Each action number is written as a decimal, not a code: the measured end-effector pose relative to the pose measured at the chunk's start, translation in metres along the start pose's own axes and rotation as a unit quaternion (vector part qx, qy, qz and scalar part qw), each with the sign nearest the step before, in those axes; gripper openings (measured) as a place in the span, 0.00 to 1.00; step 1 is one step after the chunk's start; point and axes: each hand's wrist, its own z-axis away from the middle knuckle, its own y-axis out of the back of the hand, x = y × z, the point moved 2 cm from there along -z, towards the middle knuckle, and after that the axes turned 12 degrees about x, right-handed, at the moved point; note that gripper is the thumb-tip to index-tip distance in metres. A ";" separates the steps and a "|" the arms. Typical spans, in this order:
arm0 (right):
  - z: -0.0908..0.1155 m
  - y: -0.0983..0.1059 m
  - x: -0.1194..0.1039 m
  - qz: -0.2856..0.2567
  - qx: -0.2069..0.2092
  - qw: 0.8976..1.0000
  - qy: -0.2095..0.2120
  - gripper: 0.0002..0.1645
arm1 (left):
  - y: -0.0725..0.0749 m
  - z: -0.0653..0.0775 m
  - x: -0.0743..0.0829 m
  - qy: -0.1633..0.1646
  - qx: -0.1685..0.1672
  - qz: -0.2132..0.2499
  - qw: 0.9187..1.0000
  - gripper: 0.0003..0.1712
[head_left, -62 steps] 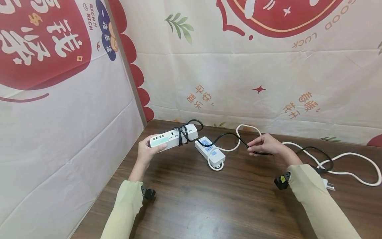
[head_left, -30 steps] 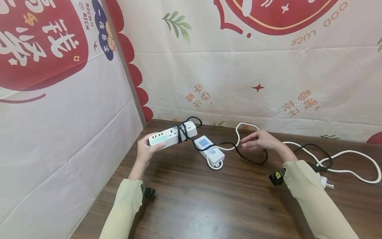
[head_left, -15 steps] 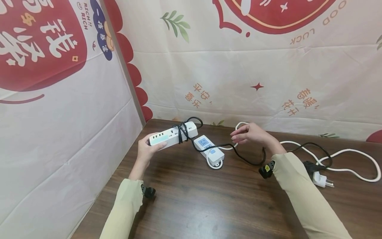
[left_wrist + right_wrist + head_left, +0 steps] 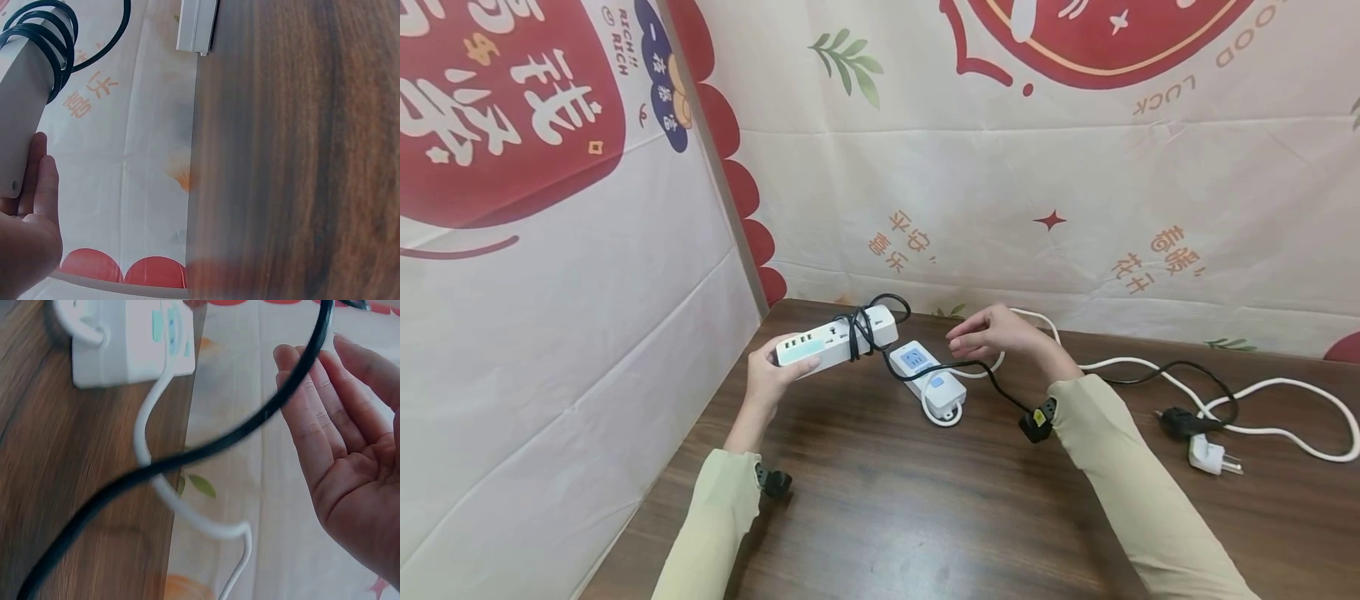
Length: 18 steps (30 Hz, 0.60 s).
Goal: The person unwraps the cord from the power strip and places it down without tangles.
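My left hand (image 4: 767, 375) grips one end of a white power strip (image 4: 812, 354) and keeps it raised above the table. A black cord (image 4: 855, 337) is wound several times round the strip's other end and trails off to the right. Lying on the table beside it is a second, smaller white power strip (image 4: 946, 397) with blue socket faces, its white cord (image 4: 1036, 317) looped near one end. Above and right of that strip hovers my right hand (image 4: 1000, 332). In the right wrist view its palm shows with nothing in it, behind the black cord (image 4: 219, 445).
At the right of the table lie a black plug (image 4: 1180, 422) and a white plug (image 4: 1207, 456) side by side, amid crossing cord loops. Printed cloth (image 4: 985, 183) hangs along the back and left of the brown wooden table (image 4: 910, 500).
My right hand has let go of the black cord and moved left toward the strips. The cord sagged onto the table. My left hand and its strip stay nearly still.
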 end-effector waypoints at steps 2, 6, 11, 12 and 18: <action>-0.003 -0.007 -0.004 -0.010 -0.004 1.000 0.000 0.22 | 0.000 0.000 0.001 -0.002 -0.001 0.001 1.000 0.26; -0.007 -0.020 -0.011 -0.010 -0.010 1.000 -0.002 0.22 | -0.001 0.000 0.001 -0.003 -0.004 0.001 1.000 0.26; -0.012 -0.031 -0.016 -0.014 -0.019 1.000 -0.015 0.22 | -0.002 -0.001 0.001 -0.008 -0.007 0.003 1.000 0.25; -0.012 -0.034 -0.017 -0.017 -0.019 1.000 -0.019 0.22 | -0.002 -0.001 0.001 -0.008 -0.007 0.004 1.000 0.26; -0.015 -0.047 -0.026 -0.009 -0.017 1.000 -0.013 0.22 | -0.002 -0.001 0.002 -0.005 -0.003 0.007 1.000 0.26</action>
